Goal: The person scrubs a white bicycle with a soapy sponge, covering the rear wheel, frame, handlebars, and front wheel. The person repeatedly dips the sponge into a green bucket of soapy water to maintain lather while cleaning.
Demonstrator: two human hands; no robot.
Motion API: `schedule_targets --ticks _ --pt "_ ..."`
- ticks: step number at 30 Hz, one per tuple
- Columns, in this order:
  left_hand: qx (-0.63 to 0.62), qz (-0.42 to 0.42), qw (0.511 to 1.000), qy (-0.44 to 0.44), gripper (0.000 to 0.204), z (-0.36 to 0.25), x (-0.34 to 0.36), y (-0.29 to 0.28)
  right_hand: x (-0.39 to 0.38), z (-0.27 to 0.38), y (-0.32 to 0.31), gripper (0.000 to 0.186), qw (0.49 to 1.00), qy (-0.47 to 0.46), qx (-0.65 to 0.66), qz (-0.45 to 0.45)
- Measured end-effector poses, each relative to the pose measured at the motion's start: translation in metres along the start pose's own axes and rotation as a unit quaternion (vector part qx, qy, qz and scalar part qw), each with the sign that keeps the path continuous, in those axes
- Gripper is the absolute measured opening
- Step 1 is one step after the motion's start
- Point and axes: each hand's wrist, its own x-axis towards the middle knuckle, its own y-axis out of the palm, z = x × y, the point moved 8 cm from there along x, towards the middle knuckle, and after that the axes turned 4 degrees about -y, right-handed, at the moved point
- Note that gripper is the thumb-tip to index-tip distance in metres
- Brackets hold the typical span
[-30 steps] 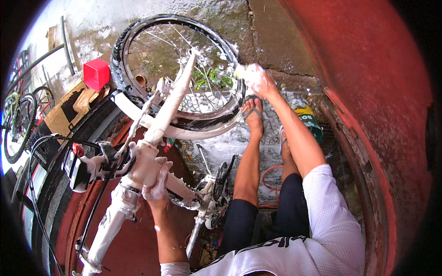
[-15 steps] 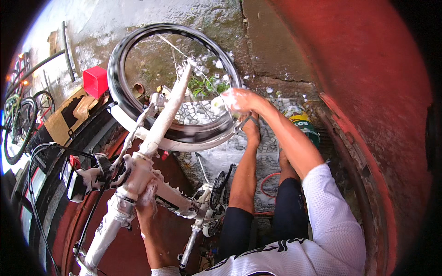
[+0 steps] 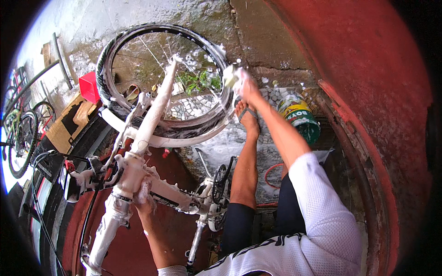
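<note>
Two hands share the work: the left hand point(image 3: 146, 192) wraps its fingers tight round the soapy white bicycle frame point(image 3: 154, 115) to steady it, while the right hand point(image 3: 244, 83) closes on a sudsy sponge point(image 3: 230, 76), pressed against the front wheel point(image 3: 161, 78) rim just beyond its fingertips.

Foam covered the left hand point(image 3: 143, 193) where it gripped the white bicycle frame point(image 3: 154, 115); its fingers could not be counted. The right hand point(image 3: 243, 82) was motion-blurred around a soapy sponge point(image 3: 229, 76) at the wheel point(image 3: 161, 78) rim, grip unclear. Below the left fingers, the frame ran off the lower edge. Bicycles point(image 3: 20, 133) far left were cut by the rim.
</note>
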Motion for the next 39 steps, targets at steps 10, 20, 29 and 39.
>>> schedule_targets --ticks 10,20,29,39 --pt "0.105 -0.01 0.987 0.122 0.03 -0.021 -0.006 0.009 0.02 -0.076 0.064 0.05 0.921 0.322 0.201 -0.087" --pt "0.111 -0.022 0.988 0.104 0.024 0.027 -0.03 -0.045 -0.054 -0.039 0.082 0.044 0.996 0.049 0.07 0.014" --pt "0.066 0.018 0.995 0.075 0.024 0.006 -0.008 -0.005 0.001 -0.096 0.105 0.032 0.764 0.468 0.437 -0.074" --pt "0.044 0.047 0.996 0.054 0.024 0.002 -0.003 0.005 -0.037 -0.09 0.061 0.027 0.893 0.369 0.256 -0.03"
